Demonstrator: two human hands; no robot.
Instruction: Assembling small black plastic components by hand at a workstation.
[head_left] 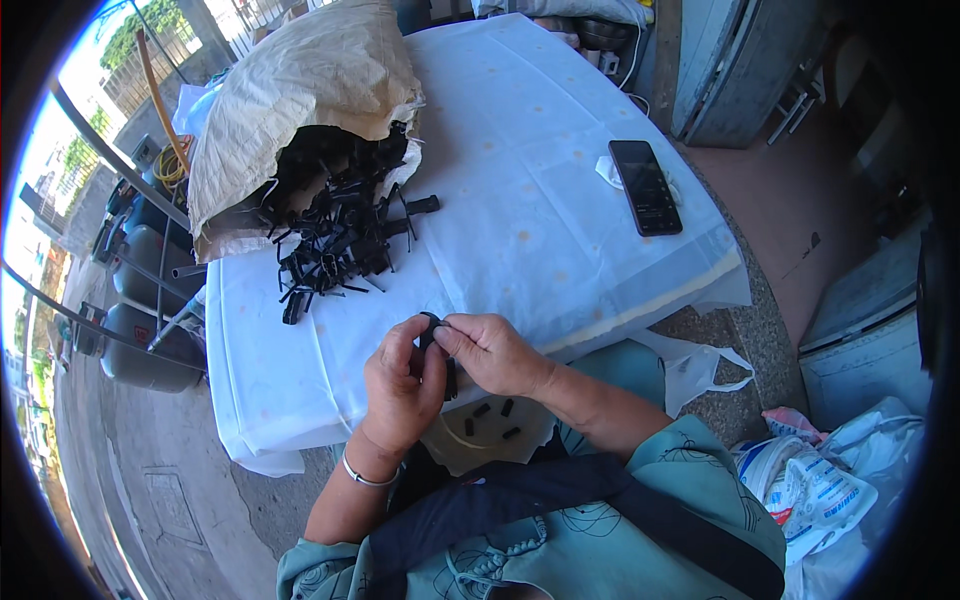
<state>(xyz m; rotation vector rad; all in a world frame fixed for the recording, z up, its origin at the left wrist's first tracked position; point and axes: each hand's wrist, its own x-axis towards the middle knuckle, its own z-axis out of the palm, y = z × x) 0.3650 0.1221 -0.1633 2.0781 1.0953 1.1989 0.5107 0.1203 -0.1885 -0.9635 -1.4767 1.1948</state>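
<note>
My left hand is closed around a small black plastic part, just past the table's near edge. Fingertips of my right hand pinch the same part from the other side. Much of the part is hidden by my fingers, so its exact kind cannot be made out. Beyond my hands lies a tangled pile of black plastic parts, spilling from the mouth of a large beige woven sack. Below my hands, several short black pieces rest in a pale container at my lap.
A white cloth covers the table. On its right side a black phone lies on something white. White plastic bags are heaped at the lower right, and a thin bag hangs by the table. Grey tanks stand left.
</note>
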